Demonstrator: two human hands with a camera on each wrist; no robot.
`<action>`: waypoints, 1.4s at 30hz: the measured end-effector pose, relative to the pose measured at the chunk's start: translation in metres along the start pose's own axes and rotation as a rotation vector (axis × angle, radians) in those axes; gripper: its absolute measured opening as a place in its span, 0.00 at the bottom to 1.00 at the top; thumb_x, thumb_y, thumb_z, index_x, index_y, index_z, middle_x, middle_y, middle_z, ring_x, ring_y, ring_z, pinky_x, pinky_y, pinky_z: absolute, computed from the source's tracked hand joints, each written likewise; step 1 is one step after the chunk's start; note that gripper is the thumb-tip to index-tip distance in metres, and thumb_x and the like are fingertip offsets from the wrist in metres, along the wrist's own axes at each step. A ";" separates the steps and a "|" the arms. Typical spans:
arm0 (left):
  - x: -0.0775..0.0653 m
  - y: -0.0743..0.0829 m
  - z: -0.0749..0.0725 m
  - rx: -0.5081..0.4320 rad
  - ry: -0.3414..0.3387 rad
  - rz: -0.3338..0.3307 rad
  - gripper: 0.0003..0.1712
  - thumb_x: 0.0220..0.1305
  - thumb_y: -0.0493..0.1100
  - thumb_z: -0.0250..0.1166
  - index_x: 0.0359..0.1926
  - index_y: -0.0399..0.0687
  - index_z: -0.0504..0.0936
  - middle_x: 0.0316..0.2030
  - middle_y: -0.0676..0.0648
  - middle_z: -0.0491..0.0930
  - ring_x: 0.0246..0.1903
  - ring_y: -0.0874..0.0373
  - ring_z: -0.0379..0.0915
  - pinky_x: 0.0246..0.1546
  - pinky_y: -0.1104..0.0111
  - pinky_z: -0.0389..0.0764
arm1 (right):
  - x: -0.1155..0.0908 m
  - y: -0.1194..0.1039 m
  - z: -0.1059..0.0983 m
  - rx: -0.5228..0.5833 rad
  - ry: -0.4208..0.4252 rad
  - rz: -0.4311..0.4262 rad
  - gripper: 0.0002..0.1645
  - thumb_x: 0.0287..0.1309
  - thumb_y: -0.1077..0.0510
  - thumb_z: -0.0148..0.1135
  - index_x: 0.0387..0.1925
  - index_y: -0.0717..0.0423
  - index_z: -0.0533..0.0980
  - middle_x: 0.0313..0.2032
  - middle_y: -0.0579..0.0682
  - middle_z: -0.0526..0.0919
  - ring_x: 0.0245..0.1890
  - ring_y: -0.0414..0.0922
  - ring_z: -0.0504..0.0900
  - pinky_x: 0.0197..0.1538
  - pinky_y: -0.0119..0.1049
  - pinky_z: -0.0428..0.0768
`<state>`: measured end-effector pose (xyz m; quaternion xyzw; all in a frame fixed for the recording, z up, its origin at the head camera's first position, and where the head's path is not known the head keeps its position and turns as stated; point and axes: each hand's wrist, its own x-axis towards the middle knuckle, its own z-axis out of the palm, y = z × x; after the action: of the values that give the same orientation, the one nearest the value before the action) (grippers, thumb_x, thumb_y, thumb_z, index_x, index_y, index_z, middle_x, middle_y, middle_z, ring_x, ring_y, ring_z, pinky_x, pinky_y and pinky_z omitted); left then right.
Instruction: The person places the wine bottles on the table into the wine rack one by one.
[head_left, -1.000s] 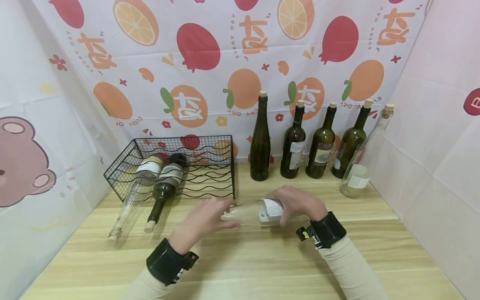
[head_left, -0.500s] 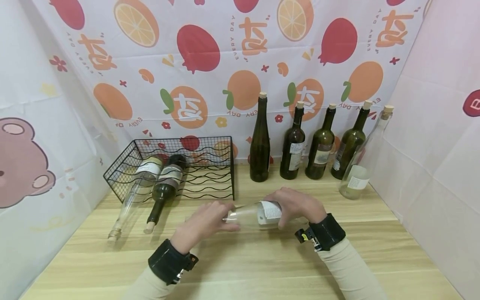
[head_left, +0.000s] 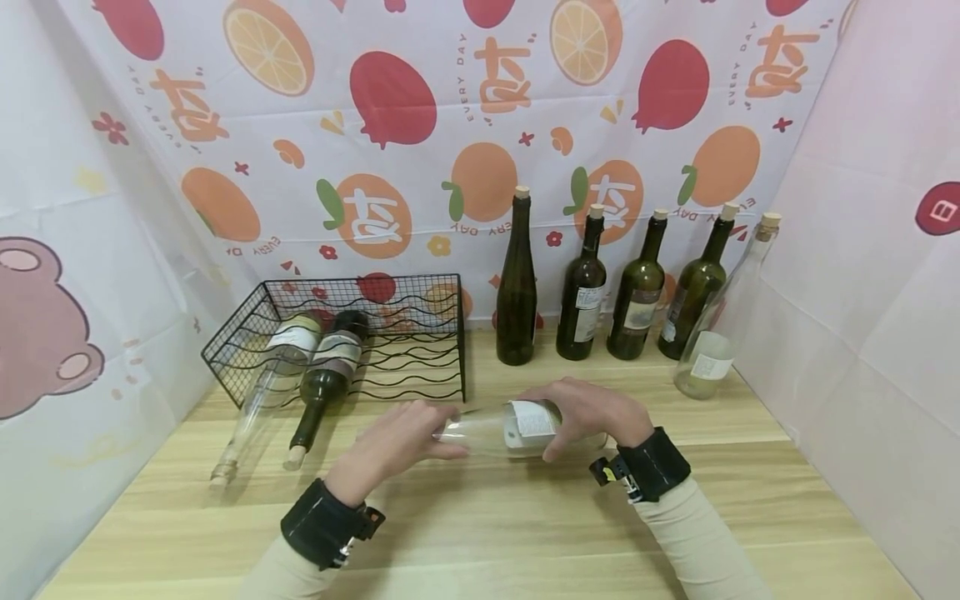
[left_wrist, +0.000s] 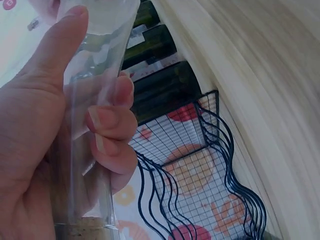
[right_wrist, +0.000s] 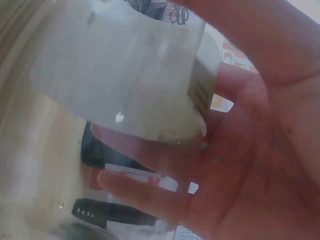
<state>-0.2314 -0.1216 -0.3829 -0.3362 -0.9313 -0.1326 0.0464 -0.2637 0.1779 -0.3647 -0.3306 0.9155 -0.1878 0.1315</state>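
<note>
A clear glass wine bottle (head_left: 480,432) with a white label lies sideways between my two hands, its base towards the right. My left hand (head_left: 401,437) grips it by the neck. In the left wrist view the thumb and curled fingers wrap the clear glass, and a cork (left_wrist: 87,229) shows in the neck just below them. Over the body near the label (head_left: 533,419), my right hand (head_left: 592,408) holds the bottle from above. The right wrist view shows its fingers (right_wrist: 145,197) round the far side of the glass.
A black wire rack (head_left: 462,337) stands at the back left, holding a clear bottle (head_left: 258,400) and a dark bottle (head_left: 324,385), necks forward. Upright along the back right stand several corked green bottles (head_left: 517,308) and a clear bottle (head_left: 705,367). A printed cloth (head_left: 300,167) hangs behind.
Both hands keep hold of the clear bottle. It has shifted slightly left and a little nearer to me. The head view has turned slightly.
</note>
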 end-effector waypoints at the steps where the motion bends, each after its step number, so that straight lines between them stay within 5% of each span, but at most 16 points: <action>1: -0.001 -0.001 -0.001 -0.002 -0.003 0.001 0.23 0.58 0.61 0.74 0.41 0.48 0.84 0.18 0.60 0.71 0.15 0.70 0.62 0.17 0.75 0.65 | 0.000 0.000 0.000 0.005 0.001 0.001 0.51 0.38 0.49 0.87 0.68 0.45 0.76 0.58 0.48 0.84 0.48 0.42 0.79 0.51 0.40 0.79; 16: -0.023 -0.018 -0.009 0.027 0.012 -0.043 0.24 0.59 0.61 0.73 0.44 0.48 0.84 0.23 0.61 0.75 0.19 0.71 0.64 0.21 0.76 0.68 | -0.005 0.008 -0.008 0.015 -0.007 0.036 0.51 0.44 0.51 0.84 0.70 0.58 0.72 0.67 0.56 0.79 0.68 0.54 0.77 0.69 0.52 0.75; 42: -0.089 -0.057 -0.039 0.020 0.105 -0.220 0.32 0.60 0.61 0.72 0.56 0.42 0.85 0.24 0.61 0.73 0.21 0.71 0.61 0.23 0.75 0.67 | -0.018 0.032 -0.022 0.051 0.019 0.084 0.49 0.51 0.49 0.80 0.71 0.59 0.70 0.66 0.61 0.78 0.67 0.62 0.76 0.66 0.56 0.77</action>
<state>-0.1988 -0.2289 -0.3738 -0.2242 -0.9601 -0.1449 0.0836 -0.2763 0.2176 -0.3564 -0.2866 0.9246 -0.2087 0.1390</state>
